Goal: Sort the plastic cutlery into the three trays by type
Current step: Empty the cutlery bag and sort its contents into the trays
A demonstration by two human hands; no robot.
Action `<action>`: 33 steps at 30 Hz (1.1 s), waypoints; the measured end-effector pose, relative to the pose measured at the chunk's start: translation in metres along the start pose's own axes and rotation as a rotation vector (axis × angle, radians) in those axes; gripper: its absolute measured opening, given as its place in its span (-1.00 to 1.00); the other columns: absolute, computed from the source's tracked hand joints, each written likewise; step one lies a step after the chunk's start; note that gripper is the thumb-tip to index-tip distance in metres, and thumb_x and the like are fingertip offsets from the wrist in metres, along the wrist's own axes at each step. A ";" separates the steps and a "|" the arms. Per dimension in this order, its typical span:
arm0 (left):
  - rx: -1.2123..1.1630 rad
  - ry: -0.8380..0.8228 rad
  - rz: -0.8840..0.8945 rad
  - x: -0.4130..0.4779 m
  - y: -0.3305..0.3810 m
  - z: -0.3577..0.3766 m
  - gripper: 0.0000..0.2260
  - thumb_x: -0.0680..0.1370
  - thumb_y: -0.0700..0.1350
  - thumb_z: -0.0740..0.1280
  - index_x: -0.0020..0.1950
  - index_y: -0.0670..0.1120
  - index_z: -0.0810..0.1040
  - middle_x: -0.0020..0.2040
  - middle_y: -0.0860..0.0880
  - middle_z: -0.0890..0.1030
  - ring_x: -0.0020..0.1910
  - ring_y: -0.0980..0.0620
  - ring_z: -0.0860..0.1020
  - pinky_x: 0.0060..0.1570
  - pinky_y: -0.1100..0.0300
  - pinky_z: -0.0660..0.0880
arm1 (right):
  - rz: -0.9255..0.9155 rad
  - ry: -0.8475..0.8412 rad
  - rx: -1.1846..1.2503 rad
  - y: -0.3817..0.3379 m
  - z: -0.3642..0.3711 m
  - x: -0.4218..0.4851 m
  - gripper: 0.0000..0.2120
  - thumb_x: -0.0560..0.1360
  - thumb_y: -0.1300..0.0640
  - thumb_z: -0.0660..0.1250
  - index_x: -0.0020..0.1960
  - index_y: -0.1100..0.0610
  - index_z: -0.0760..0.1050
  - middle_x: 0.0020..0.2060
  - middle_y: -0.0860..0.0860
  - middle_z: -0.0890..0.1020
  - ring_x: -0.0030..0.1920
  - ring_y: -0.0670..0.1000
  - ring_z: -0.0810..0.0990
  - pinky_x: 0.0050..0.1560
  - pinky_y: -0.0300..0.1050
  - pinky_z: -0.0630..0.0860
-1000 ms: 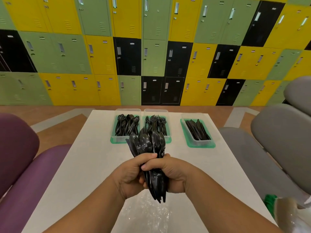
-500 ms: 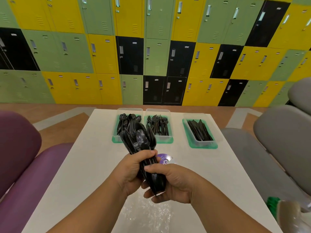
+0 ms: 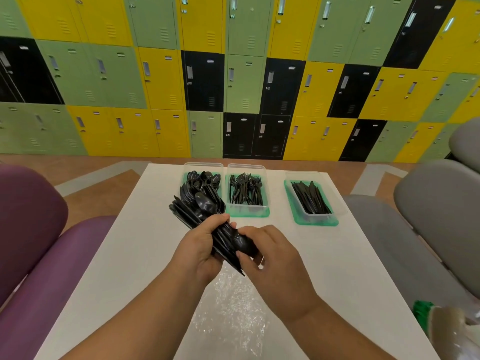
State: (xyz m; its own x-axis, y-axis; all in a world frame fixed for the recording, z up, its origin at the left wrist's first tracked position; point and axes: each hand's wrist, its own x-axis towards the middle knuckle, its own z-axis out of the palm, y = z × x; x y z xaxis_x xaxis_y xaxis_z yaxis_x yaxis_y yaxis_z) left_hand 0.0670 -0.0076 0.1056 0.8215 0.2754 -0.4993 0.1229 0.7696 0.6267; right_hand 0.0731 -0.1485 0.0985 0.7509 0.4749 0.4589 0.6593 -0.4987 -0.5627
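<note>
Black cutlery bundle (image 3: pixel 204 205) clasped mid-length in grip of left hand (image 3: pixel 198 253), right hand (image 3: pixel 275 261) pinching its lower end

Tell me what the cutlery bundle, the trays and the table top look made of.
The cutlery bundle: black plastic, glossy; highlights glint on the spoon bowls. The trays: clear, thin plastic, walls see-through, each on what looks like a green plastic lid. The table top: smooth white, matte, probably laminate; the look leaves it open.

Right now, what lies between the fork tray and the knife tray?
Nothing: only bare white table separates the fork tray and the knife tray, in the head view.
</note>
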 end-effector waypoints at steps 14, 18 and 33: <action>-0.113 0.087 -0.125 0.001 0.010 -0.004 -0.86 0.46 -0.19 0.35 -0.29 -0.19 0.53 -0.38 -0.10 0.58 -0.40 -0.05 0.57 -0.29 0.12 0.61 | -0.279 0.288 0.176 0.020 -0.026 0.011 -0.84 0.50 0.22 0.33 0.02 0.23 0.64 -0.16 0.04 0.63 -0.19 -0.11 0.62 -0.07 -0.28 0.58; -0.065 0.128 -0.083 0.006 0.012 -0.014 -0.91 0.46 -0.20 0.37 -0.23 -0.19 0.55 -0.45 -0.07 0.61 -0.48 0.03 0.58 -0.12 0.10 0.58 | 0.207 0.354 0.496 0.019 -0.035 0.023 -0.86 0.54 0.26 0.30 -0.10 0.04 0.53 -0.22 0.06 0.67 -0.27 -0.05 0.70 -0.17 -0.21 0.62; 0.227 -0.015 0.021 -0.011 -0.003 -0.009 -0.87 0.45 -0.29 0.40 -0.01 -0.25 0.59 -0.37 -0.11 0.63 -0.31 -0.02 0.60 -0.25 0.12 0.54 | 0.991 -0.058 1.065 0.015 -0.016 0.055 -0.83 0.53 0.07 0.35 -0.02 0.17 0.47 -0.33 0.03 0.42 -0.49 -0.09 0.26 -0.53 -0.26 0.22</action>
State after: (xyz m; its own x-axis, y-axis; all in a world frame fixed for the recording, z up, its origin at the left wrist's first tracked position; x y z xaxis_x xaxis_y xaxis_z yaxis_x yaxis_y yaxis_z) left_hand 0.0525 -0.0077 0.1041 0.8329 0.2802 -0.4772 0.2268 0.6138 0.7562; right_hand 0.1246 -0.1418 0.1266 0.8523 0.3032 -0.4262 -0.4774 0.1181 -0.8707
